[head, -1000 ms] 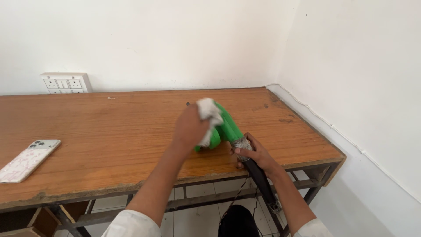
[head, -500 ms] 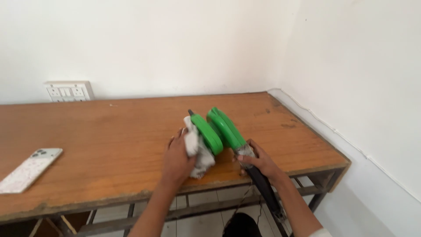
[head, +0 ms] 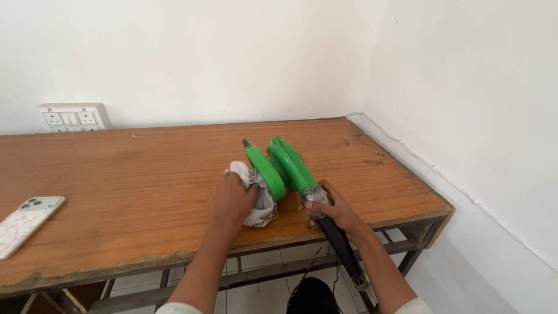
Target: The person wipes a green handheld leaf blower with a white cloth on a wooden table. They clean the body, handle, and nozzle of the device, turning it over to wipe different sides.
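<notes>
Green electric blower (head: 283, 166): lies on wooden table (head: 128, 174), near front edge. Left hand (head: 231, 200) closed around white cloth (head: 260, 200), pressed against blower's housing. Right hand (head: 334, 207) grips black handle (head: 337, 241). 1 phone (head: 24, 223) far left.

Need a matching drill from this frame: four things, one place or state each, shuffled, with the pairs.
Things:
1. green blower
2. white cloth
3. phone
4. switch plate

Places or states:
A. on the wall, above the table's back edge
B. flat at the table's left end
C. pressed against the blower by the left hand
D. on the wooden table, handle gripped by the right hand

Pairs: 1-D, 2-C, 3-B, 4-A
</notes>
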